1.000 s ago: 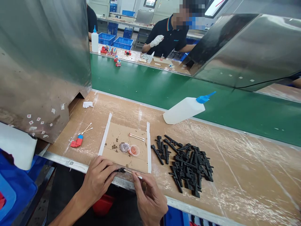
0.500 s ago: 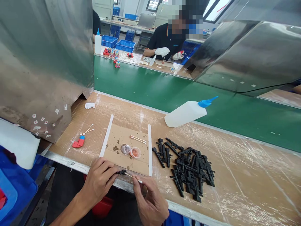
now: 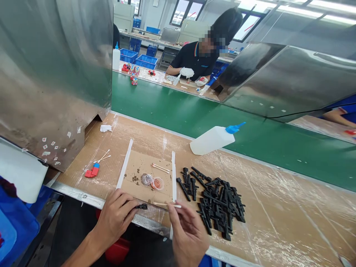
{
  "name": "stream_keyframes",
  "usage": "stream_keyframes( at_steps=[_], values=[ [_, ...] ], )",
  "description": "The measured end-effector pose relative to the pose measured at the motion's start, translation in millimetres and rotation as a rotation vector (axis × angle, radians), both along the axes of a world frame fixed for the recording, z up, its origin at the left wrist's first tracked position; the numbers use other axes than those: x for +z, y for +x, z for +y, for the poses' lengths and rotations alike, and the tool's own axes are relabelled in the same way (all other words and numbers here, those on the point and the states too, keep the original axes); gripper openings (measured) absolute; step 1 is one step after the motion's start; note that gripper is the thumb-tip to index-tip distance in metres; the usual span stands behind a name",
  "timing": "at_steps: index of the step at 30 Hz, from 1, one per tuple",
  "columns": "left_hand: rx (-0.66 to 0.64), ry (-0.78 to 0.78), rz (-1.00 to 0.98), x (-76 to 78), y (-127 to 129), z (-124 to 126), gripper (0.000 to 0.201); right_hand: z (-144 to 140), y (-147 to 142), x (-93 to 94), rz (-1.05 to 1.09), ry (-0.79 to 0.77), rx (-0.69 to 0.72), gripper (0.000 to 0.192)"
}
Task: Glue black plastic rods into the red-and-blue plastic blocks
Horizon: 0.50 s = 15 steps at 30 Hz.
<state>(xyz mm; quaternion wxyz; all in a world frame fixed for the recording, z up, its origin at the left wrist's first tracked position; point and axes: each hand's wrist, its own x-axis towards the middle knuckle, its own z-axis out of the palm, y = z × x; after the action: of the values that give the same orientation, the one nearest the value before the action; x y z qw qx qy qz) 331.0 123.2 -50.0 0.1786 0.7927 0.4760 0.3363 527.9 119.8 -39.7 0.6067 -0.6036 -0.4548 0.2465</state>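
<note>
left hand point(image 3: 115, 217) pinches black plastic part point(image 3: 141, 206) | right hand point(image 3: 187, 231) pinches cotton swab point(image 3: 167, 204) — tip just clear of part | steady part on surface point(image 3: 278, 207) edge, dab lightly

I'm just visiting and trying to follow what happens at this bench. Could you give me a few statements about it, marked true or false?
1. The left hand pinches a small black part. True.
2. The right hand holds a pair of scissors. False: it holds a cotton swab.
3. The white bottle with the blue nozzle stands upright. False: it lies on its side.
4. A heap of black parts lies to the right of the cardboard pad. True.
5. The swab's tip touches the black part. False: they are apart.
</note>
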Motion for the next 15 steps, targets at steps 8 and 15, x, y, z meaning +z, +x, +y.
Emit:
stream_keyframes(
  at_steps=[8,15],
  values=[
    [-0.019,-0.024,-0.018,-0.9,-1,1,0.022,51,5,3.4,-0.288,0.017,-0.019,0.03],
    [-0.041,-0.034,-0.153,5.0,-6,-3,0.024,7,13,0.1,-0.251,-0.061,-0.127,0.039]
  ],
)
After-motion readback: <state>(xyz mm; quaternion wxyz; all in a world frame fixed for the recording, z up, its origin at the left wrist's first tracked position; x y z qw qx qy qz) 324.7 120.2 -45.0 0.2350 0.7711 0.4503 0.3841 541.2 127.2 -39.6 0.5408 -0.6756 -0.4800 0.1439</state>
